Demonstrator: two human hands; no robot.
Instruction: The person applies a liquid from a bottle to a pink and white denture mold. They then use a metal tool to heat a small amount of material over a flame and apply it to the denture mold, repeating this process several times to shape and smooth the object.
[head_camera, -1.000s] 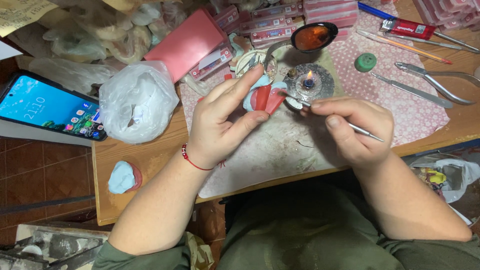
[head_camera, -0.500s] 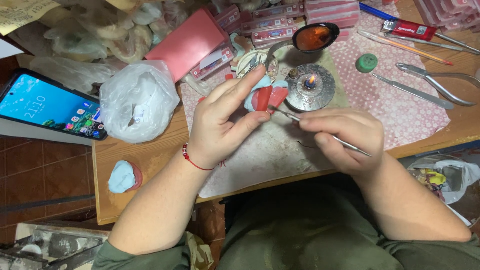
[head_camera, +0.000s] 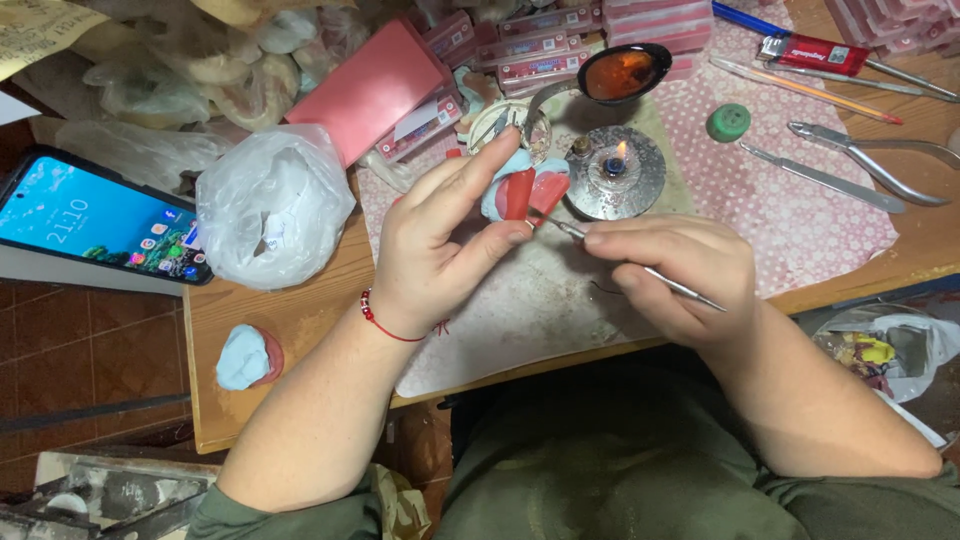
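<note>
Nearest me, on the wooden table's (head_camera: 300, 330) front left corner, I see a pale blue cast on a pink wax base (head_camera: 247, 357), lying well apart from both hands. My left hand (head_camera: 440, 245) grips a light blue and red wax dental model (head_camera: 522, 190) between thumb and fingers, lifted above the worn work mat (head_camera: 520, 300). My right hand (head_camera: 665, 270) pinches a thin metal carving instrument (head_camera: 650, 270), its tip touching the model's red wax. Just beyond, a small round metal spirit lamp (head_camera: 615, 178) burns with a small flame. Farther right lie steel pliers (head_camera: 870, 155) and a green round cap (head_camera: 728, 122).
</note>
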